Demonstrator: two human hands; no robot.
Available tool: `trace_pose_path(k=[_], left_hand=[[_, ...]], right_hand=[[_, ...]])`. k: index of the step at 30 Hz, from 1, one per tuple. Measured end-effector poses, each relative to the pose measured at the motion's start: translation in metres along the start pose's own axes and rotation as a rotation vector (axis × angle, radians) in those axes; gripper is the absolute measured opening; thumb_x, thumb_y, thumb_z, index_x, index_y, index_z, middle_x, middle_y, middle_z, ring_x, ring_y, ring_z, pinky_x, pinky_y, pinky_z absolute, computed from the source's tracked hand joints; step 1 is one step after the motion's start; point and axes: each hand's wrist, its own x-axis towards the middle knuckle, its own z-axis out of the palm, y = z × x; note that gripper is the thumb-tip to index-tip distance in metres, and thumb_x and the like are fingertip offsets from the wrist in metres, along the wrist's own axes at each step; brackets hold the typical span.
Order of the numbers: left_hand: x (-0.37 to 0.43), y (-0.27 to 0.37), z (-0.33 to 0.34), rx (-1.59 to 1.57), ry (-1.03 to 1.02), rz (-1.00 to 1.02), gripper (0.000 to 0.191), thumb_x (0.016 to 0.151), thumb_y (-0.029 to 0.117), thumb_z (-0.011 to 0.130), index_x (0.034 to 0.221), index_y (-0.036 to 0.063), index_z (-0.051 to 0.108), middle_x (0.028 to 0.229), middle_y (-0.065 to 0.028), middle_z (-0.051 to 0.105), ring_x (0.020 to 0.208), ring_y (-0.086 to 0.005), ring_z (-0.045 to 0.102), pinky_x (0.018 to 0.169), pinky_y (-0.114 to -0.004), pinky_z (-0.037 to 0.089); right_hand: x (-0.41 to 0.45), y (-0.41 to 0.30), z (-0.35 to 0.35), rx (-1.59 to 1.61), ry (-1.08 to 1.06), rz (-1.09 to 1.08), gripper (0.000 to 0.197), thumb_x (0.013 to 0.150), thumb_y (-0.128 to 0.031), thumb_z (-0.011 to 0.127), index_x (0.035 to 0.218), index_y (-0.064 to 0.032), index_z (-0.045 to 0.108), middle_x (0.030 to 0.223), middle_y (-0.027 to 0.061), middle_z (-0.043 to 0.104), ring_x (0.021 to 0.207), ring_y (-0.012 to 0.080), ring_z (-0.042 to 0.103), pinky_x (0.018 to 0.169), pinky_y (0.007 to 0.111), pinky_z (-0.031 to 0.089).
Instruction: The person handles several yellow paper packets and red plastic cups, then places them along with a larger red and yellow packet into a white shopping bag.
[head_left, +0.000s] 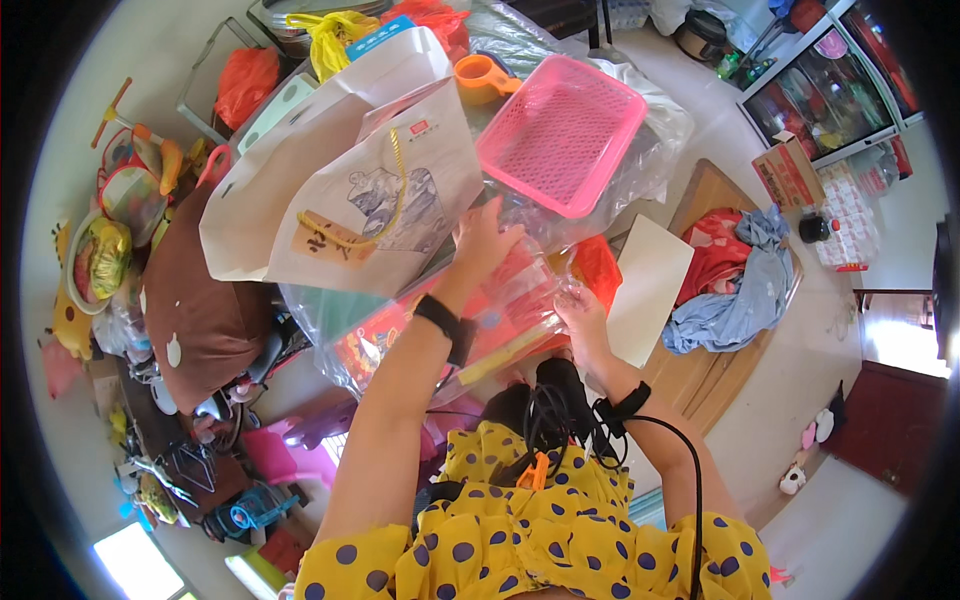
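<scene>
Both hands are at a clear plastic bag (491, 300) with red and yellow printed contents, just before the body. My left hand (484, 236) reaches over the bag beside a paper carrier bag; its fingers are spread and whether they hold anything is unclear. My right hand (581, 309) pinches the right edge of the clear plastic. The paper carrier bag (375, 202), with yellow rope handles and a printed drawing, leans at the upper left. A pink plastic basket (562, 135) stands on the plastic-covered table beyond, beside an orange cup with a handle (480, 79).
A red plastic bag (598, 271) and a white board (649, 289) lie right of the hands. Farther right, clothes (739, 285) rest on a wooden surface (701, 375). A brown cushion-like bundle (202, 300) stands at the left. A black cable (694, 465) runs from the right wrist.
</scene>
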Motion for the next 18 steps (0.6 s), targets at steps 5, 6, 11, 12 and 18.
trace_pose_path(k=[5,6,11,12,18], left_hand=[[0.028,-0.021,0.014,-0.294,-0.388,-0.121,0.057,0.073,0.026,0.071,0.122,-0.0006,0.060,0.098,-0.0141,0.065,0.099,-0.0267,0.060,0.084,-0.041,0.048],[0.029,-0.023,0.013,-0.344,-0.413,-0.075,0.051,0.073,0.020,0.070,0.118,-0.0018,0.061,0.091,-0.0123,0.065,0.089,-0.0238,0.063,0.076,-0.038,0.050],[0.028,-0.018,0.009,-0.627,-0.425,-0.224,0.035,0.076,0.014,0.069,0.107,-0.0015,0.064,0.083,-0.0055,0.062,0.069,-0.0146,0.059,0.060,-0.026,0.046],[0.028,-0.013,0.005,-0.691,-0.428,-0.273,0.029,0.078,0.013,0.068,0.104,-0.0008,0.064,0.082,-0.0043,0.062,0.068,-0.0129,0.058,0.057,-0.024,0.045],[0.031,-0.020,-0.004,-0.799,-0.453,-0.386,0.031,0.087,0.027,0.068,0.104,0.0012,0.066,0.085,-0.0015,0.063,0.079,-0.0085,0.057,0.070,-0.025,0.044]], right_hand=[[-0.011,-0.008,-0.003,0.069,-0.048,0.071,0.038,0.096,-0.019,0.060,0.129,0.0002,0.052,0.103,0.0047,0.062,0.079,0.0077,0.059,0.066,0.025,0.055],[-0.009,-0.005,-0.004,0.087,-0.057,0.063,0.040,0.097,-0.020,0.058,0.131,-0.0002,0.051,0.102,0.0042,0.061,0.080,0.0074,0.058,0.068,0.027,0.056],[-0.006,-0.003,-0.013,0.113,-0.117,0.100,0.044,0.099,-0.021,0.053,0.138,-0.0011,0.047,0.100,0.0027,0.055,0.078,0.0072,0.057,0.073,0.030,0.059],[-0.007,-0.005,-0.014,0.133,-0.119,0.103,0.044,0.100,-0.021,0.052,0.139,-0.0013,0.046,0.099,0.0020,0.054,0.079,0.0075,0.057,0.074,0.031,0.059],[-0.010,-0.009,-0.014,0.215,-0.174,0.117,0.045,0.101,-0.020,0.048,0.142,-0.0019,0.043,0.098,0.0002,0.051,0.083,0.0087,0.057,0.079,0.033,0.059]])
